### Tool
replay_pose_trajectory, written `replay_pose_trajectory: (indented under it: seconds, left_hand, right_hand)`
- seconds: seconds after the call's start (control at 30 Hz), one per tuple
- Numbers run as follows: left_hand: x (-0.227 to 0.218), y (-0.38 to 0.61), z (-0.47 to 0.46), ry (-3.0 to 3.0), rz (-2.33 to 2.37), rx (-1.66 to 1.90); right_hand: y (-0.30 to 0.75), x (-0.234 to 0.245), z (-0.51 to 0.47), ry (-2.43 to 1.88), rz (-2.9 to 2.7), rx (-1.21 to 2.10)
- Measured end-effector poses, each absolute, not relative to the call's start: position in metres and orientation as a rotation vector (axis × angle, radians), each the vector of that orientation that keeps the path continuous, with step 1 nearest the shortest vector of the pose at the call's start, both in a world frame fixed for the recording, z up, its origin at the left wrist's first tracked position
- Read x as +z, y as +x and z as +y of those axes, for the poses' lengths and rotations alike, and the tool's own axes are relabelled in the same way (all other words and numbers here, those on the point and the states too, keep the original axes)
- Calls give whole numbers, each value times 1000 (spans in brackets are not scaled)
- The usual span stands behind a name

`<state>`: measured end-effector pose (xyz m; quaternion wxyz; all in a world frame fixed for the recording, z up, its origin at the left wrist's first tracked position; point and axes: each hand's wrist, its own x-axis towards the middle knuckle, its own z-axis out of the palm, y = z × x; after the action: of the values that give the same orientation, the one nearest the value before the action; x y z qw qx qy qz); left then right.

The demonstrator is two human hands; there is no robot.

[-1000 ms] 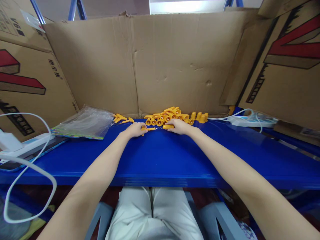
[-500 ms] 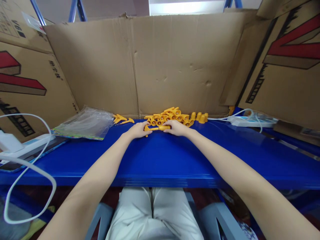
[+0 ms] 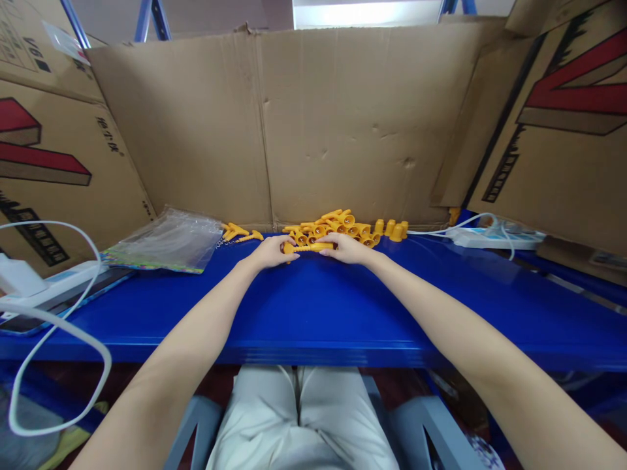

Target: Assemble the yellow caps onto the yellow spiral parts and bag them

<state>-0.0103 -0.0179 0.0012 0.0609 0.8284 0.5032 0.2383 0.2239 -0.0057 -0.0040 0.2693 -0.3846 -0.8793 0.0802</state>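
My left hand has its fingers closed round the handle end of a yellow T-handled screw. This piece lies sideways, its ridged shaft pointing right. At the other end, my right hand grips a yellow cylindrical part that lines up with the shaft. Whether the two are joined is too small to tell. Right behind my hands is a pile of yellow cup-ended pieces, several with their round openings facing me. Fingertips hide parts of both ends.
Left of the pile lie loose yellow T-handled pieces and a clear plastic bag. Small yellow cups stand to the right. White power strips with cables lie at both sides of the blue table. Cardboard walls the back.
The held piece has turned slightly, and its T-handle looks less upright in my left fingers. Both hands stay nearly in place, the right a touch higher.
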Motion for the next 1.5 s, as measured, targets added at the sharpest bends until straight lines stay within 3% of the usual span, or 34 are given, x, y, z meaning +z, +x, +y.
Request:
replay_pose_trajectory:
  seconds: [0.57,0.97,1.2,1.5]
  left_hand:
    - [-2,-8,-18,2417,1611,642]
    - [-1,-10,-19,2381,1599,695]
    - [-2,-8,-19,2374,1598,721]
    - [-2,-9,-18,2363,1619,731]
  right_hand:
    - [225,-9,-1,-1034,-2317,542]
    - [231,-2,-8,-1080,-2026,1210]
    - [228,0,-11,-1289,-1977,1174]
    - [233,1,-11,-1103,-2000,1192]
